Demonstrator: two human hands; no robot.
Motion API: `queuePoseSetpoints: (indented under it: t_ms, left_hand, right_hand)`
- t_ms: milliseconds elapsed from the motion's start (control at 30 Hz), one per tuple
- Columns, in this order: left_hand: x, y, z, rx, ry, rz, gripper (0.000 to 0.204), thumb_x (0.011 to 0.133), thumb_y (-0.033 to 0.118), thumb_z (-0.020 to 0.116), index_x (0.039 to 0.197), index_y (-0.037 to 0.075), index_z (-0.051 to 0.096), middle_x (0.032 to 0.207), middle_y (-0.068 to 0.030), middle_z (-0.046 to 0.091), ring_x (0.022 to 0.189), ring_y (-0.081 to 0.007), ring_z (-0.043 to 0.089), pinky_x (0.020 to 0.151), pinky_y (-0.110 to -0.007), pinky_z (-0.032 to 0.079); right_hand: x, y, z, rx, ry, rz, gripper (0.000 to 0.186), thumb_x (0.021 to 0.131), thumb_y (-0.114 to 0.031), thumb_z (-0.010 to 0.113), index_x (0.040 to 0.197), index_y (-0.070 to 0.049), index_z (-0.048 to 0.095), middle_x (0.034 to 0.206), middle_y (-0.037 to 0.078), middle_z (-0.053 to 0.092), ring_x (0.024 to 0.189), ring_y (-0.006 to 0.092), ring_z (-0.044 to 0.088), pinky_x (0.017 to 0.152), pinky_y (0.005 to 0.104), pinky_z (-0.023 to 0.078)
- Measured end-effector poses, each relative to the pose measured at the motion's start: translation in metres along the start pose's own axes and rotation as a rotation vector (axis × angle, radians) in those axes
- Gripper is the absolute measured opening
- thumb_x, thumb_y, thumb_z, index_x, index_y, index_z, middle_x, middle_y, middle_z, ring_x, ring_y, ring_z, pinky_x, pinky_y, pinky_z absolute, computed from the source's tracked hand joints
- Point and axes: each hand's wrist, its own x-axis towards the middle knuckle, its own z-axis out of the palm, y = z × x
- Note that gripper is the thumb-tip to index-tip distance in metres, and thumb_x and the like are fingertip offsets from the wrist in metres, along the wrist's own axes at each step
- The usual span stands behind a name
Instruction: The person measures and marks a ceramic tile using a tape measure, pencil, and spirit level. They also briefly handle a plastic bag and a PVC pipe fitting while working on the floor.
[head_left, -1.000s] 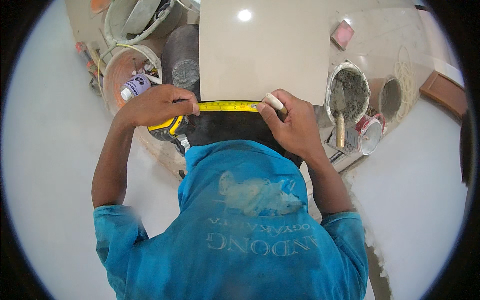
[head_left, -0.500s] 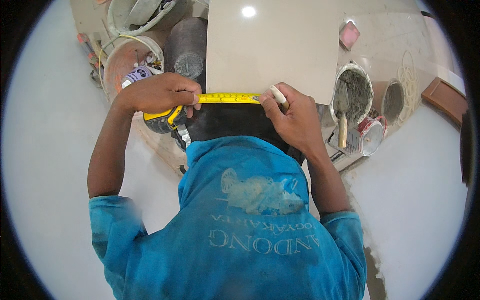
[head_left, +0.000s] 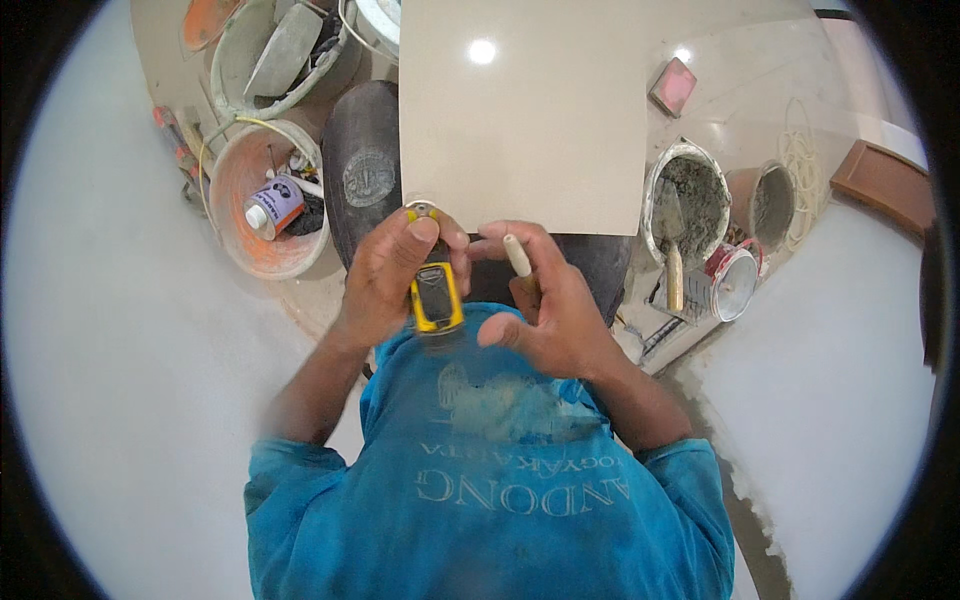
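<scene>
The left hand (head_left: 390, 270) is clamped on the tape measure (head_left: 436, 298), with the thumb over its upper end. The right hand (head_left: 555, 310) grips a pale stick (head_left: 517, 256) among its fingers; its thumb is spread away. The hands are close together; whether their fingertips touch cannot be determined.

The tape measure is located at the near edge of the beige tile (head_left: 525, 120), on the person's side. Its case is black with a yellow border and a dark, rounded rectangular face; the lower end is slightly blurred. The left hand covers part of the upper end.

The beige tile is flat, smooth and glossy, with a bright light reflection. It partly hides the dark trousers (head_left: 365, 170) on its left side and at its near edge.

Right of the tile: a bucket (head_left: 655, 195) of grey mortar with a wooden-handled trowel (head_left: 676, 275) resting in it; beyond it, a second bucket (head_left: 745, 205), a coiled pale cord (head_left: 800, 180) and a brown panel (head_left: 885, 190). A pink block (head_left: 674, 86) lies near the tile's right edge.

Left of the tile: an orange-stained basin (head_left: 238, 205) containing a white-capped bottle (head_left: 275, 207). Farther out along that side: a larger, cement-crusted tub (head_left: 235, 60).
</scene>
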Motion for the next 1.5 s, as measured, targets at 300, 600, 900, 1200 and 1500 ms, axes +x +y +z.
queuePoseSetpoints:
  t_ms: [300,600,900,1200,1500]
  left_hand:
    - [-0.008,-0.001,0.014,0.070,0.083,-0.131,0.037,0.107,0.037,0.043,0.109,0.004,0.060,0.084,-0.0033,0.061,0.076,-0.0106,0.059,0.070,-0.024,0.049]
    - [-0.004,0.036,-0.018,0.470,-0.165,-0.323,0.034,0.103,0.036,0.050,0.099,0.005,0.063,0.081,-0.0054,0.062,0.073,-0.0103,0.061,0.068,-0.025,0.050]
    - [0.007,0.038,0.002,0.202,-0.041,-0.287,0.028,0.098,0.013,0.045,0.124,0.004,0.051,0.078,-0.0031,0.057,0.076,-0.0064,0.055,0.065,-0.023,0.045]
    - [0.028,0.042,0.020,0.549,-0.107,-0.278,0.035,0.103,0.036,0.049,0.125,0.008,0.054,0.081,0.0012,0.053,0.076,-0.0063,0.050,0.070,-0.021,0.041]
    - [0.029,0.034,0.018,0.250,-0.044,-0.301,0.031,0.103,0.033,0.046,0.115,0.006,0.056,0.076,0.0005,0.054,0.061,-0.0067,0.053,0.055,-0.020,0.043]
  right_hand:
    - [-0.011,0.003,-0.002,-0.155,0.076,-0.059,0.082,0.079,-0.060,0.075,0.134,-0.006,0.046,0.114,0.017,0.063,0.101,0.0312,0.065,0.085,0.0412,0.052]
    - [0.008,0.008,-0.020,0.321,0.175,-0.109,0.050,0.099,-0.030,0.060,0.138,-0.001,0.047,0.097,0.001,0.053,0.075,0.0073,0.047,0.060,0.0197,0.042]
    - [0.010,0.007,-0.038,0.710,0.142,-0.071,0.046,0.105,-0.029,0.049,0.139,0.003,0.041,0.083,0.001,0.052,0.073,0.0092,0.053,0.054,0.0243,0.044]
    - [0.009,0.011,-0.045,0.854,-0.164,0.098,0.035,0.105,-0.025,0.043,0.130,-0.001,0.041,0.091,0.011,0.063,0.075,0.0150,0.062,0.063,0.0282,0.053]
    - [0.009,0.023,-0.042,1.028,-0.094,0.053,0.033,0.106,-0.026,0.043,0.129,-0.002,0.042,0.107,0.021,0.065,0.086,0.0226,0.065,0.075,0.0355,0.056]
